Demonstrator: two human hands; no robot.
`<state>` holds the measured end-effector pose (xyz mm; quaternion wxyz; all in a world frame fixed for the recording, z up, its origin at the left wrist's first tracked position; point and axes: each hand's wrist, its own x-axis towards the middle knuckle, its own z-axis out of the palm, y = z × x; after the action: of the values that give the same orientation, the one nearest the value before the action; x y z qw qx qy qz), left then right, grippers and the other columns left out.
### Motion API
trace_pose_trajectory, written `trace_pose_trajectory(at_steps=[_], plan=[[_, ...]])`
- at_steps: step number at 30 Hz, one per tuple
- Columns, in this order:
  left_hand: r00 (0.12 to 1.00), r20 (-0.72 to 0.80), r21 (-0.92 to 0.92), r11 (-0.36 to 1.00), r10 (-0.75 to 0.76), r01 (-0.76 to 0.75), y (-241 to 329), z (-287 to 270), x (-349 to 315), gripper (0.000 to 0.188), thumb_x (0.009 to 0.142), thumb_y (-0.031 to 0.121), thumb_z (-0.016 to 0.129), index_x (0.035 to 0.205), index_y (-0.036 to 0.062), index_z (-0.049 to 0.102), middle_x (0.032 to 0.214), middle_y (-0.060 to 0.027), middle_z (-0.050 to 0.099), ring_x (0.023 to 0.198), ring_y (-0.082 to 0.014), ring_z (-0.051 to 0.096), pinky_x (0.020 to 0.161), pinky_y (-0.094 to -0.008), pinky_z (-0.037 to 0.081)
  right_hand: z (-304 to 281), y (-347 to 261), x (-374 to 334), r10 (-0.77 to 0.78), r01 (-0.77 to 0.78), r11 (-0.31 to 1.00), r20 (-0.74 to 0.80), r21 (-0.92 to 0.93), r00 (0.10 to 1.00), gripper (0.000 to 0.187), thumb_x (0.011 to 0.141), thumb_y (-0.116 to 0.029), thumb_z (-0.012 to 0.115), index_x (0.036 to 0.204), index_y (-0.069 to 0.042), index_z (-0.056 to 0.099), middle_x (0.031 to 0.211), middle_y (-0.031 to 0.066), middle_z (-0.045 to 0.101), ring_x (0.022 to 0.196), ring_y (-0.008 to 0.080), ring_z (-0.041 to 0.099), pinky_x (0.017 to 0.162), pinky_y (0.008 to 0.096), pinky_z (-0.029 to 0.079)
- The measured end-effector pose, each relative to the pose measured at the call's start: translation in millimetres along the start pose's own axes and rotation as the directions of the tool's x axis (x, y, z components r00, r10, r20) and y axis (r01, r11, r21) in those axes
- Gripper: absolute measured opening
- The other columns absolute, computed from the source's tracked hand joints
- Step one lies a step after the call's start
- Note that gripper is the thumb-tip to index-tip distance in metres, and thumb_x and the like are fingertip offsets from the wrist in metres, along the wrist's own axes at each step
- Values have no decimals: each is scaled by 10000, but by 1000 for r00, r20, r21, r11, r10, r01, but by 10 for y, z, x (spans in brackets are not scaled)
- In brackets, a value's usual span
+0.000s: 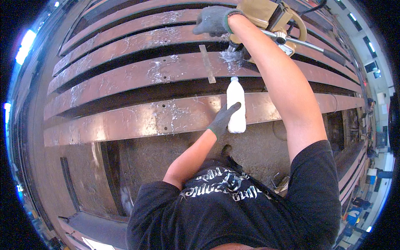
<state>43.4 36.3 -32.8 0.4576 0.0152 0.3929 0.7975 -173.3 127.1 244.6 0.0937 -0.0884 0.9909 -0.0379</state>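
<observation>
My left hand (226, 117), in a dark grey glove, is closed around the lower part of a white plastic bottle (236, 100). The bottle's capped end points away from me, toward the cutter of a tan portable drill (255, 12). Metal shavings (231, 57) cluster around that cutter on a brown steel beam. Farther off, my right hand (214, 21), also gloved, is curled beside the drill body. A feed handle (310, 44) runs behind my right forearm in line with this hand, which appears closed on its hidden end. The undersides of its fingers are out of sight.
Several long brown steel beams (125, 118) lie side by side across the view, with dark gaps between them. A flat metal strip (207, 64) rests on one beam left of the drill. Shavings and drilled holes dot the beams. Work clutter lines the far right.
</observation>
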Motion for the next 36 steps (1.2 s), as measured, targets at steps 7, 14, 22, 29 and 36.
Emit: trace_pose_trajectory(at_steps=[7,14,22,29,36], plan=[[999,36,-68,997,-32,34,-119,-108,87,562,993,419,695,1367,25,553,1109,-113,719,918,-252,730,791,-387,617,18,-4,28,19,-19,1000,-1,6,1000,519,902,-514,667,1142,-68,783,788,125,744,639,228,680,639,415,556],[997,56,-95,994,-45,50,-72,-65,50,570,992,426,695,1372,29,546,1116,-116,713,915,-247,724,786,-383,615,43,62,39,-75,73,995,-35,-62,997,514,909,-506,663,1173,-81,780,804,124,755,656,225,694,664,405,570],[999,20,-41,999,-29,30,-92,-78,37,565,998,431,686,1370,30,542,1099,-118,711,907,-247,723,777,-380,614,51,-28,20,-2,0,999,-50,-53,999,352,848,-403,710,996,-99,806,971,170,775,823,309,741,777,495,582],[995,49,-203,975,-83,91,-248,-171,214,479,1016,320,683,1346,9,529,1054,-133,707,901,-262,734,776,-405,630,180,172,195,-70,63,994,-70,-94,995,543,895,-540,571,987,-56,799,853,162,772,758,314,725,806,488,555],[995,70,-191,977,-77,90,-141,-105,114,527,1034,394,634,1388,18,525,1128,-118,687,956,-254,705,815,-397,607,109,56,176,-2,0,996,-22,-87,1000,531,852,-557,607,867,-74,829,842,145,776,819,320,733,818,487,565]])
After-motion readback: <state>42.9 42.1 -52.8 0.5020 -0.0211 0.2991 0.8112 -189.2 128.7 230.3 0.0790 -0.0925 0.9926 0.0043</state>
